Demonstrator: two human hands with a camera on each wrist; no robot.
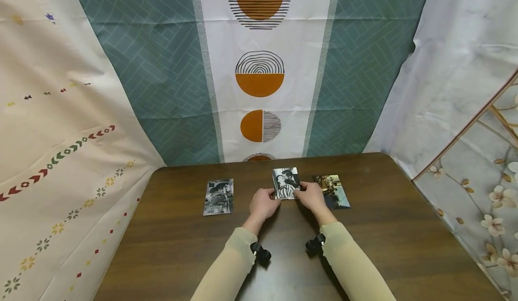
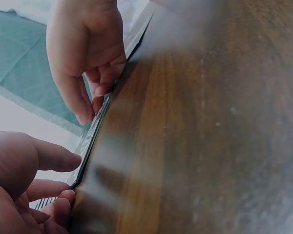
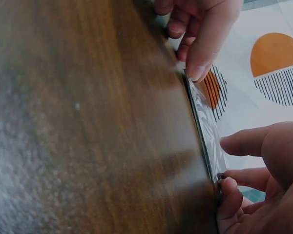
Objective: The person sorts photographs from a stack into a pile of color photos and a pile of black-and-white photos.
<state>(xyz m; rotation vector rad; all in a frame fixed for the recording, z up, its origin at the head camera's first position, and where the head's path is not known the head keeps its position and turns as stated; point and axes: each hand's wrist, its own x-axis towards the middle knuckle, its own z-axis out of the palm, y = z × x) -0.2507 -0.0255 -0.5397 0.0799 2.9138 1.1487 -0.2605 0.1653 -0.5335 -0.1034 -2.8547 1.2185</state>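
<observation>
Person's got both hands on the middle card, a black-and-white photo of two people, one in stripes. Left hand pinches it at the near left corner: thumb over the face, fingertips at the edge, nearly closed. Right hand has the right edge low down, similar pinch. Card sits between the two sets of fingertips. From where I'm standing, can't tell if it lies flat on the table or is lifted.

Left of the grip, well apart: a second black-and-white card. Right of the grip, just beside the right hand: a colour card, yellowish top, blue-green lower right. Beyond the grip: hanging cloth, green sides, orange discs down a white strip. Nearer side: pale sleeves, black camera at each wrist.
</observation>
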